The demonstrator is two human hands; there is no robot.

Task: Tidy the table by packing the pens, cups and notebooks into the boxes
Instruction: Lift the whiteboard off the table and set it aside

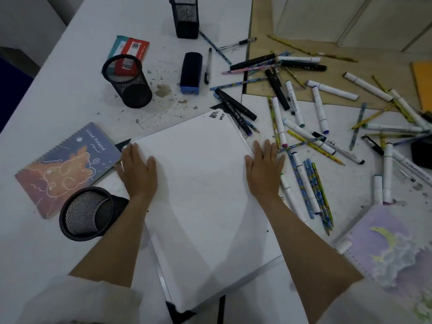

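your left hand (pixel 138 170) and right hand (pixel 264 164) lay flat with straight fingers on the white box (pixel 201 183), grasping nothing. the scattered pens (pixel 311 136) lay just beside your right hand, long axes pointing every way; the bear notebook (pixel 67 167) sat nearer your left.

**Pens, cups and notebooks lie loose**

Markers and pencils (pixel 327 136) lie scattered at right. Three black mesh cups — one upright at top (pixel 185 16), two tipped over at left (pixel 128 81) (pixel 86 213). Blue notebook (pixel 67 169) at left — lilac notebook (pixel 395 249) at lower right.
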